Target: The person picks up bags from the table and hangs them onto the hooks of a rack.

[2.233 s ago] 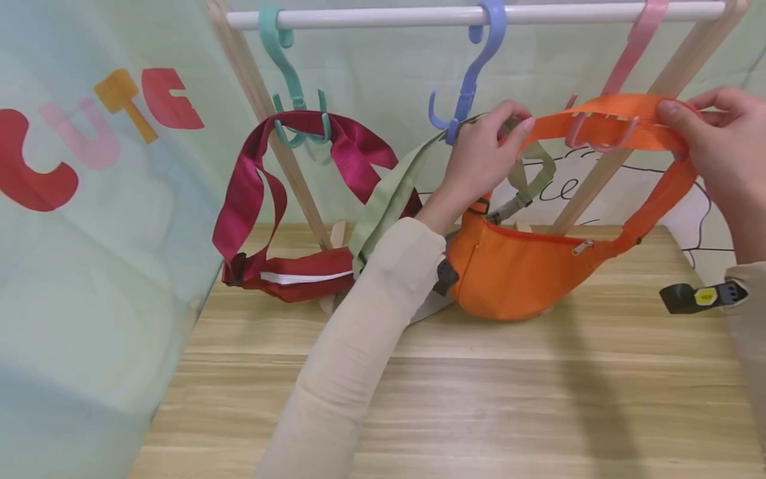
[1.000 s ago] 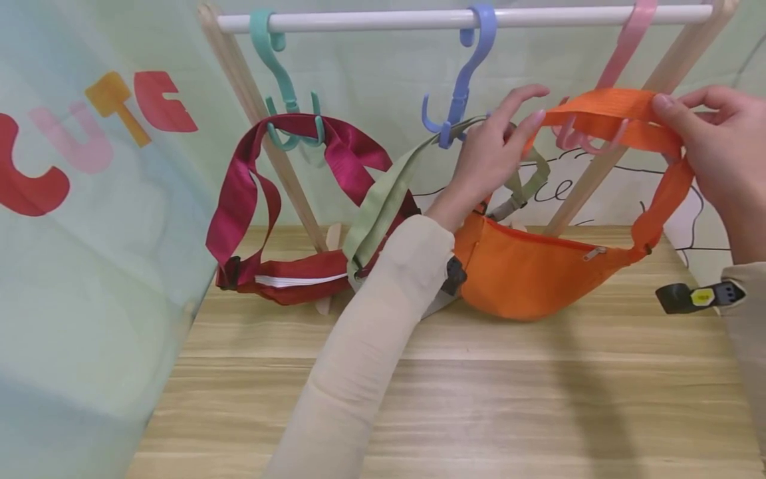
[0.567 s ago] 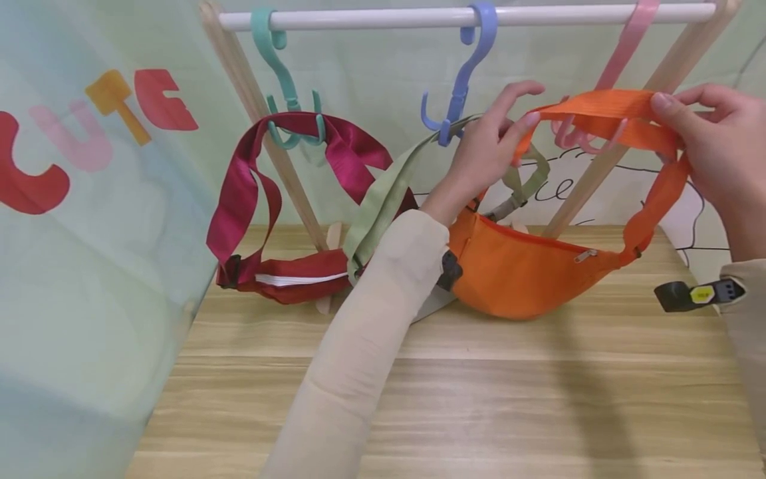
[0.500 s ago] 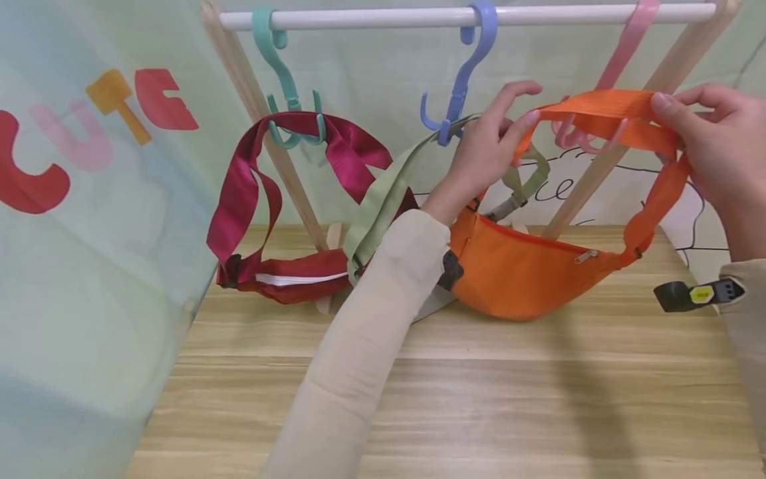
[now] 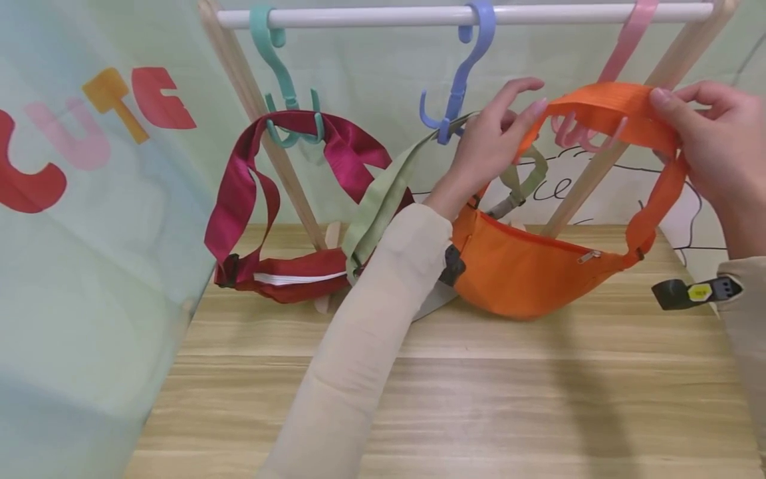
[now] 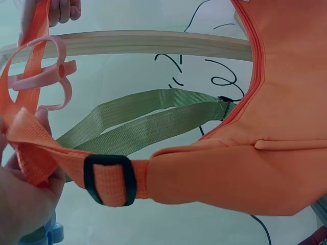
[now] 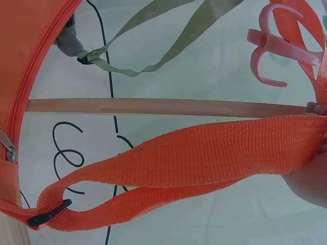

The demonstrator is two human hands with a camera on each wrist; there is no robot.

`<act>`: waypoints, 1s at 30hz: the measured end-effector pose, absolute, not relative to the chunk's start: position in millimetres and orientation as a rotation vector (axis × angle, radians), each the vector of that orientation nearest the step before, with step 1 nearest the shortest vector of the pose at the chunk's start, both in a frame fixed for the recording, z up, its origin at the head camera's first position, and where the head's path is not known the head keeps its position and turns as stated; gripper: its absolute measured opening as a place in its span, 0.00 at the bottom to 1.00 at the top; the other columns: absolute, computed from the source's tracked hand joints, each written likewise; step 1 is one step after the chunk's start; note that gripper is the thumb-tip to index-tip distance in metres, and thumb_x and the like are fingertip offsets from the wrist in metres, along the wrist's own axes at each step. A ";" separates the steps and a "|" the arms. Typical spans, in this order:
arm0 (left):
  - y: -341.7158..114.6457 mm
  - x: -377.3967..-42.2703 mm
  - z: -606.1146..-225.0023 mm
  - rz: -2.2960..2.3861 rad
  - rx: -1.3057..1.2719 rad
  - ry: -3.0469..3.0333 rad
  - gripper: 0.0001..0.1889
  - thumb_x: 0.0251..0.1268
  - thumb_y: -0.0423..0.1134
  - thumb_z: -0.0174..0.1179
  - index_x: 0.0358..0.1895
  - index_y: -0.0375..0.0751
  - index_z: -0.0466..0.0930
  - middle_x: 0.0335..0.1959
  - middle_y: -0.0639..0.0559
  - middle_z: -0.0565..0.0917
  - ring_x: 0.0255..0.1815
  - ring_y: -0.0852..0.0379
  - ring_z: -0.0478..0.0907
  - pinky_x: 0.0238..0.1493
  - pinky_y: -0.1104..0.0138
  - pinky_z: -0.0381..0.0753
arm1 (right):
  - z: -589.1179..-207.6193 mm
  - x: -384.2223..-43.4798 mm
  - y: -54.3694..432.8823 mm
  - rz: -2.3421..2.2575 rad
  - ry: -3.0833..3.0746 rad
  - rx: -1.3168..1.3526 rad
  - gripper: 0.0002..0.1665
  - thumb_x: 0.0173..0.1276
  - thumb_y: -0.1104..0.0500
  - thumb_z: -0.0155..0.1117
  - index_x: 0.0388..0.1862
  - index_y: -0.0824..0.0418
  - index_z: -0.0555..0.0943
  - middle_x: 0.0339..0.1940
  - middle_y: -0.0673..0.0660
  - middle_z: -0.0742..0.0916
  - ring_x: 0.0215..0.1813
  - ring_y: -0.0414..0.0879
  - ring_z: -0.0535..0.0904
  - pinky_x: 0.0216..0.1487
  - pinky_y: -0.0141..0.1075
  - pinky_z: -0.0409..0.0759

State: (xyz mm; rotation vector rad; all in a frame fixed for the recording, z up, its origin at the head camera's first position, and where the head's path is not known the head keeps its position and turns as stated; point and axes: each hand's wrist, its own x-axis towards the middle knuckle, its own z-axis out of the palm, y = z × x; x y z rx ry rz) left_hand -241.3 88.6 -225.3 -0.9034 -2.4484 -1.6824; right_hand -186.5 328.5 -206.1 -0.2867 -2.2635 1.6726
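Observation:
An orange waist bag (image 5: pixel 532 273) hangs low over the wooden table at the right, its strap (image 5: pixel 634 110) arching across the prongs of a pink hook (image 5: pixel 577 132). My left hand (image 5: pixel 487 140) pinches the strap's left side, index finger raised; in the left wrist view, fingers (image 6: pixel 36 204) curl round the webbing by a black slider buckle (image 6: pixel 110 179). On the right side, my right hand (image 5: pixel 724 136) grips the strap between thumb and fingers. The right wrist view shows the doubled strap (image 7: pixel 204 158) stretching from that hand to the bag.
A white bar (image 5: pixel 371 16) on wooden legs bears the hooks. A dark red waist bag (image 5: pixel 299 276) hangs from a green hook (image 5: pixel 287 86), and a pale green strap (image 5: pixel 383 199) from a blue hook (image 5: pixel 461 80), partly behind my left forearm.
The strap's top has risen slightly and its layers, earlier apart over the pink hook, now form one wider arch. My left index finger has lifted off. Both hands keep their hold.

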 end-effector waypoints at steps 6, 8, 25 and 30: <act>86.5 -242.6 -223.3 -1.723 -0.976 -2.421 0.22 0.68 0.45 0.49 0.64 0.56 0.62 0.27 0.49 0.76 0.27 0.56 0.74 0.30 0.70 0.76 | -205.8 -186.7 328.5 1.687 -2.245 -0.259 0.26 0.53 0.43 0.64 0.46 0.56 0.77 0.39 0.49 0.78 0.35 0.40 0.73 0.30 0.19 0.74; 86.0 -242.8 -222.6 -1.717 -0.986 -2.420 0.22 0.68 0.45 0.49 0.64 0.56 0.62 0.27 0.49 0.76 0.27 0.56 0.74 0.30 0.70 0.76 | -205.8 -187.0 328.7 1.701 -2.235 -0.253 0.26 0.52 0.43 0.64 0.46 0.57 0.77 0.40 0.50 0.78 0.36 0.40 0.73 0.31 0.19 0.74; 86.4 -242.1 -225.7 -1.611 -0.956 -2.468 0.21 0.69 0.43 0.47 0.65 0.55 0.62 0.24 0.49 0.73 0.24 0.56 0.73 0.26 0.69 0.73 | -212.4 -186.7 331.2 1.779 -2.191 -0.169 0.24 0.53 0.46 0.66 0.42 0.63 0.78 0.41 0.52 0.77 0.34 0.42 0.74 0.29 0.22 0.76; 86.2 -242.0 -226.6 -1.569 -0.930 -2.491 0.20 0.70 0.44 0.47 0.64 0.58 0.63 0.20 0.49 0.72 0.21 0.53 0.73 0.23 0.67 0.69 | -215.5 -186.2 331.9 1.745 -2.228 -0.179 0.24 0.54 0.46 0.65 0.42 0.62 0.78 0.37 0.52 0.78 0.31 0.42 0.75 0.28 0.22 0.76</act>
